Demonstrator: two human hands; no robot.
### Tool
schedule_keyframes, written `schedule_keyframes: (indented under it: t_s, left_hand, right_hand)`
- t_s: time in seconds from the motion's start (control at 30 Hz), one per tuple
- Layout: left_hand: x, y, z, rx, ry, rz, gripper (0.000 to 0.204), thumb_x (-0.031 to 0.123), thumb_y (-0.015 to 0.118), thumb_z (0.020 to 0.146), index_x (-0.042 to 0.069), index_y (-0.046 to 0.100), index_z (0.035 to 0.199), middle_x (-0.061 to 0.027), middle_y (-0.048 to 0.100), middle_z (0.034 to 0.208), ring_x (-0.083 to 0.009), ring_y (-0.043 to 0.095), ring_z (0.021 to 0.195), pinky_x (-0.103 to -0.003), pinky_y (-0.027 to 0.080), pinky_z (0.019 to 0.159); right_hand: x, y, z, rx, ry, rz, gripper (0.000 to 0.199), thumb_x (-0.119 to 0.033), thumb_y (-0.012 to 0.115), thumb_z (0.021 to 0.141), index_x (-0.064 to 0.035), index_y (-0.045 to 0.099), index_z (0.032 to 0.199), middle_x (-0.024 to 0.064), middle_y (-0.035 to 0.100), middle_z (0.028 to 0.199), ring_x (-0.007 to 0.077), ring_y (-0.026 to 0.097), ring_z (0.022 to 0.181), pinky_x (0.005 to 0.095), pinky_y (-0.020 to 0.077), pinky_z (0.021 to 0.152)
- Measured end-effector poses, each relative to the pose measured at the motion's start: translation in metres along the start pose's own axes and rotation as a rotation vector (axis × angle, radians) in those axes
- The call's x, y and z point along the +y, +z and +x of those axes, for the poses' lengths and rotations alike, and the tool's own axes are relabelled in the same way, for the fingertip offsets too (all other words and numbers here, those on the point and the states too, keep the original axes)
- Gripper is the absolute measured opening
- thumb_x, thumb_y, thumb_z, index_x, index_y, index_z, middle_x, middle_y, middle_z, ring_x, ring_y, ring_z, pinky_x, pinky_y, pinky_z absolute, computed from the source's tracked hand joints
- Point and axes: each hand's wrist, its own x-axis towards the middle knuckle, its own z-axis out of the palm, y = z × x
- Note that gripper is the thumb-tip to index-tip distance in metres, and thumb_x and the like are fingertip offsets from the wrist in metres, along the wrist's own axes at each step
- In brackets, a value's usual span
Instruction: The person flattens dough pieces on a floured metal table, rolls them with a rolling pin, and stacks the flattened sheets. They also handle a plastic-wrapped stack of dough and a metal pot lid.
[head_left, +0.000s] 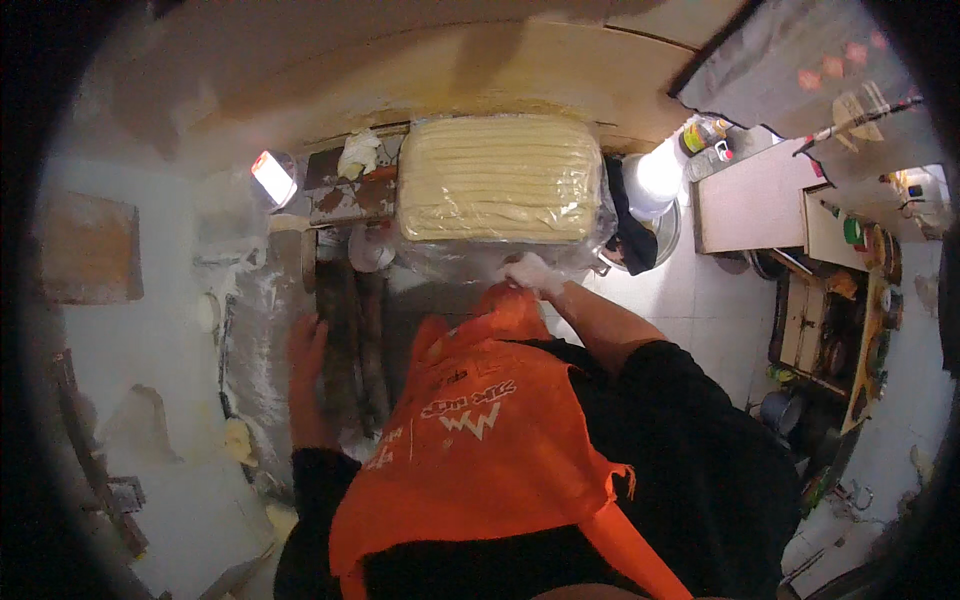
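In front of me lies a tray-like slab of pale yellow dough strips (500,180), side by side under clear plastic. Below its near edge my right hand (533,273), whitened as if with flour, is closed on a bunched fold of my orange apron (500,390). To the left, my left hand (308,345) hangs beside a counter covered in shiny plastic (258,345). Its fingers look stretched out, and nothing shows in them. Dim light blurs this hand somewhat.
A lit phone (273,179) stands at the back left, near a crumpled white cloth or bag (359,155). At the right are a white container (655,182), a metal basin (668,248), bottles (704,136), a pale board (752,200) and a crowded shelf (815,325).
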Motion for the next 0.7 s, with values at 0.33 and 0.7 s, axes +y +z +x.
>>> schedule_keyframes:
  t_s: [0.33,0.7]
  left_hand:
    - [0.211,-0.042,0.11,-0.079,0.263,-0.2,0.028,0.022,0.071,0.094,0.003,0.071,0.114,-0.0167,0.07,0.12,-0.0357,0.065,0.116,-0.041,0.052,0.099]
    - [0.305,0.069,0.112,-0.889,0.596,-0.554,0.03,0.029,0.066,0.102,0.006,0.074,0.119,-0.0094,0.077,0.106,-0.0212,0.07,0.092,-0.037,0.055,0.086]
  right_hand:
    - [0.082,-0.03,-0.007,0.4,0.075,1.699,0.02,-0.003,0.064,0.09,-0.0028,0.067,0.109,0.0103,0.068,0.093,0.027,0.068,0.084,0.0408,0.0598,0.07]
    - [-0.086,-0.064,-0.08,-0.331,-0.216,1.83,0.038,-0.011,0.056,0.102,0.0047,0.055,0.136,0.012,0.065,0.106,0.0235,0.065,0.09,0.0438,0.0583,0.094]
